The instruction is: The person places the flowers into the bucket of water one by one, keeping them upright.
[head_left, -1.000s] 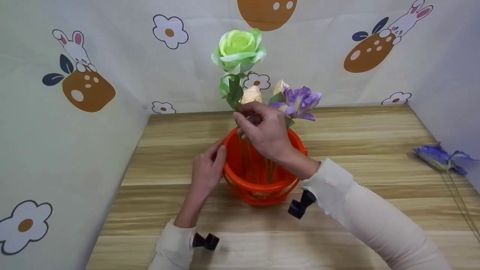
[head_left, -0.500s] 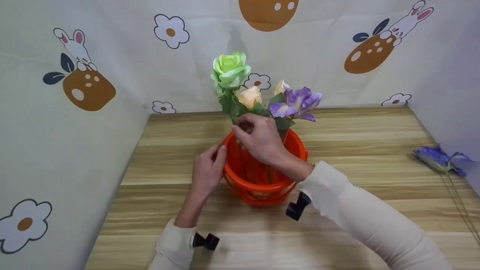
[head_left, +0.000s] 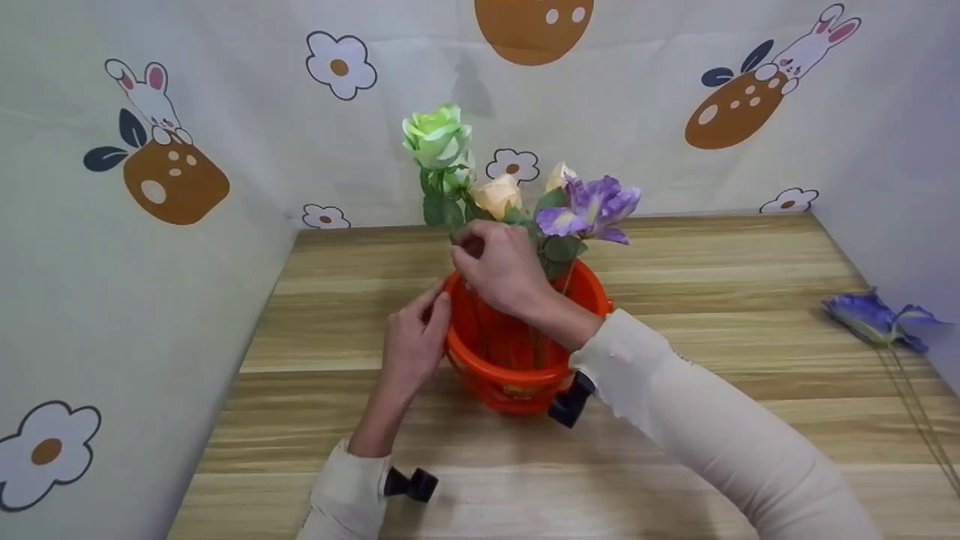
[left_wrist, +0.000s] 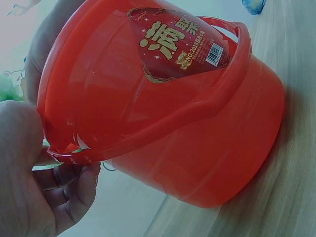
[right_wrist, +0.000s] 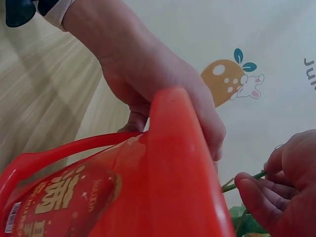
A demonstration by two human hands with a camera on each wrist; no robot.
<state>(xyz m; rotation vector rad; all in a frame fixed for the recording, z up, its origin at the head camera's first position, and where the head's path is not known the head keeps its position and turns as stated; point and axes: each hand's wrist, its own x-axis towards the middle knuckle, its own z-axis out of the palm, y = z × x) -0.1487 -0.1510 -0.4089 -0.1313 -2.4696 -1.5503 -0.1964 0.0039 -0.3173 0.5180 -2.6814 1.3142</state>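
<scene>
An orange-red plastic bucket point(head_left: 517, 379) stands on the table with artificial flowers in it. My left hand point(head_left: 415, 337) grips its left rim, fingers around the edge beside the handle point(left_wrist: 197, 108). Over the bucket's mouth, my right hand point(head_left: 506, 270) pinches a thin green stem point(right_wrist: 229, 187) between thumb and fingers. That stem belongs to the pale green rose point(head_left: 437, 139), which leans left above the bucket. Behind the hand are a peach rose point(head_left: 496, 196) and a second peach bloom point(head_left: 560, 176). A purple iris point(head_left: 592, 208) hangs over the right side.
A blue-violet flower point(head_left: 874, 319) with long stems lies at the table's right side. The wooden table point(head_left: 300, 420) is bounded by a patterned backdrop point(head_left: 405, 172) behind and at the sides. Each sleeve cuff carries a small black camera mount point(head_left: 411, 484).
My right hand has moved down and then left, taking the green rose with it, lower and tilted left. The left hand stays at the rim.
</scene>
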